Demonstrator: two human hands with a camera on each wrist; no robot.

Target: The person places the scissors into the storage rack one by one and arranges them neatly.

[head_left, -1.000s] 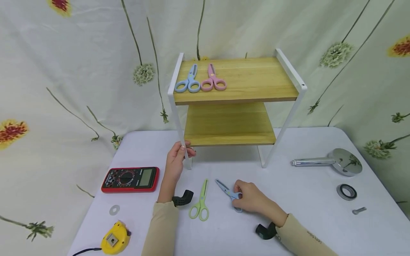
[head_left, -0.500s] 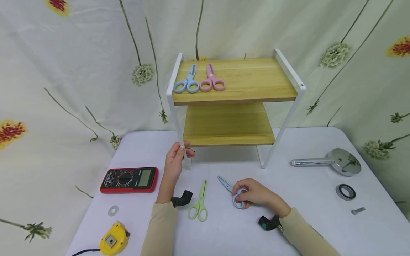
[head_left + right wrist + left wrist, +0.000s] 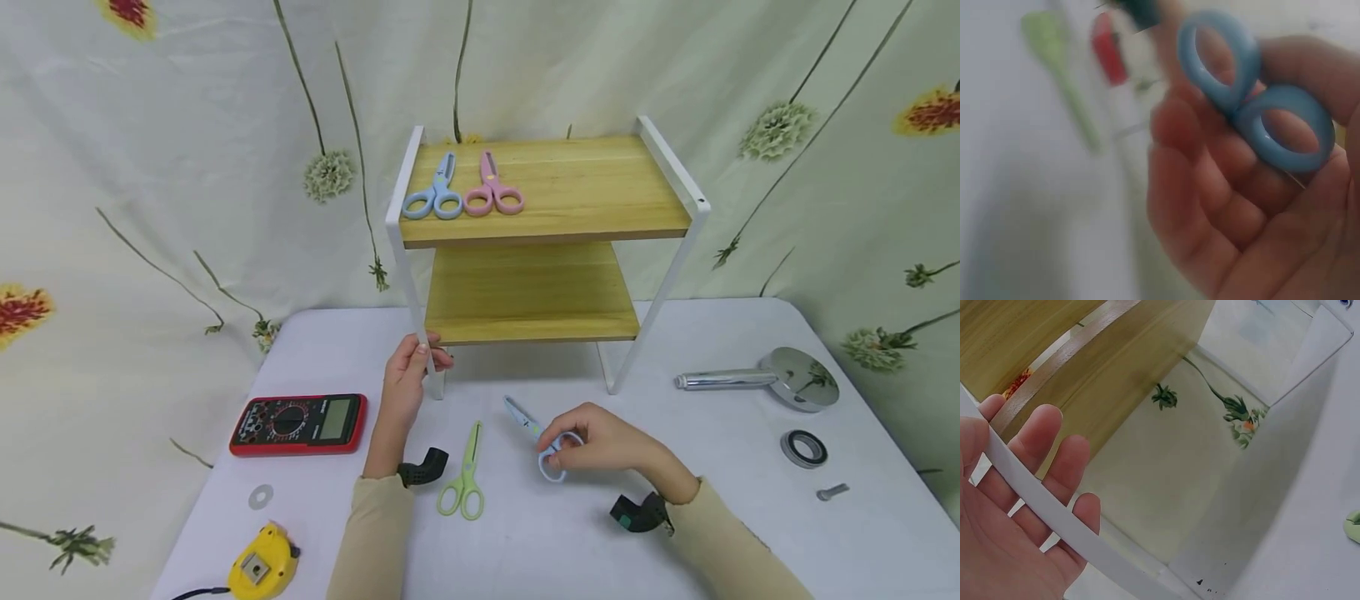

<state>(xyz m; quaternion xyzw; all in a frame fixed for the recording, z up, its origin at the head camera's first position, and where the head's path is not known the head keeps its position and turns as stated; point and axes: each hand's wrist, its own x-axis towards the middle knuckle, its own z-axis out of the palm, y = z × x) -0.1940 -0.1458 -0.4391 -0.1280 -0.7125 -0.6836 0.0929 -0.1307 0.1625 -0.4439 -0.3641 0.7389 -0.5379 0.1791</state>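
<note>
Fingers (image 3: 1210,206) of the right hand (image 3: 607,446) pinch the blue scissors (image 3: 542,440) by the loops, low centre of frame, blades dangling free, so they may swing or slip, while the left hand (image 3: 405,379) wraps the shelf leg (image 3: 411,275), left of centre.

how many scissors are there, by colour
blue scissors: 2, one on the top shelf and one in the right hand
pink scissors: 1
green scissors: 1
total: 4
</note>
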